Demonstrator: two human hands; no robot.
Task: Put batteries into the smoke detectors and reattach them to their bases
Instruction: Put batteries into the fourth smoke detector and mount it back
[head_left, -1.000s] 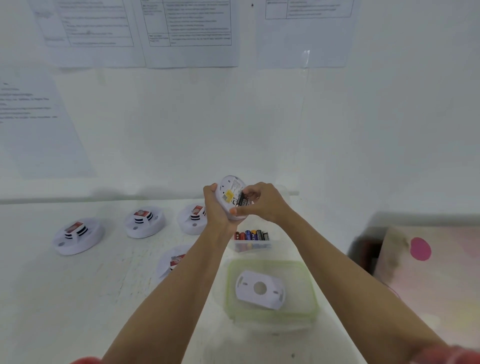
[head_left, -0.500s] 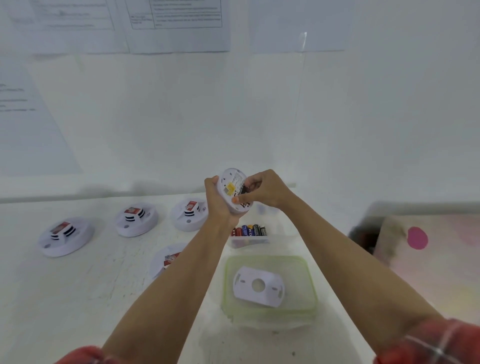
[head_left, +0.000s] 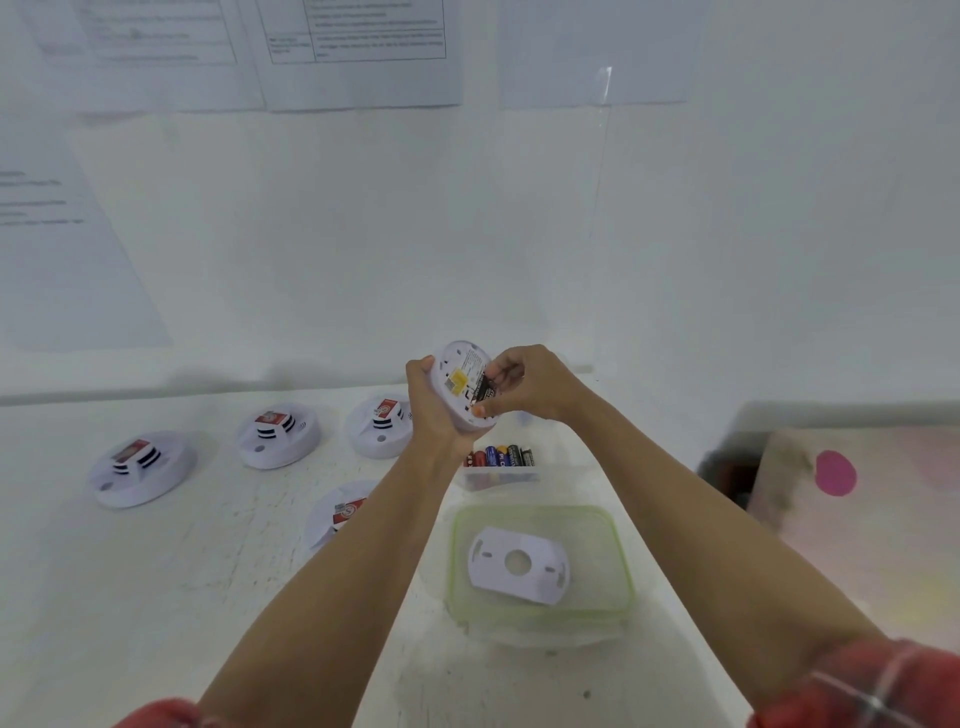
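Note:
My left hand (head_left: 434, 410) grips a white round smoke detector (head_left: 457, 384) lifted above the table, its back with a yellow label turned toward me. My right hand (head_left: 530, 384) curls its fingers at the detector's open battery slot, pinching a dark battery (head_left: 480, 389) there. Below them, a small clear box holds several batteries (head_left: 501, 457). A white mounting base (head_left: 517, 564) with a round hole lies on a green-rimmed lid (head_left: 618, 551). A detector (head_left: 337, 514) with a red label sits half hidden behind my left forearm.
Three more white detectors (head_left: 140, 467) (head_left: 278, 434) (head_left: 379, 423) with red labels stand in a row on the white table, left of my hands. Printed sheets (head_left: 358, 52) hang on the wall. A pale surface with a pink dot (head_left: 835, 473) lies at right.
The hands and detector have stayed nearly where they were. My right fingers have shifted slightly at the battery slot. The camera has tilted a little.

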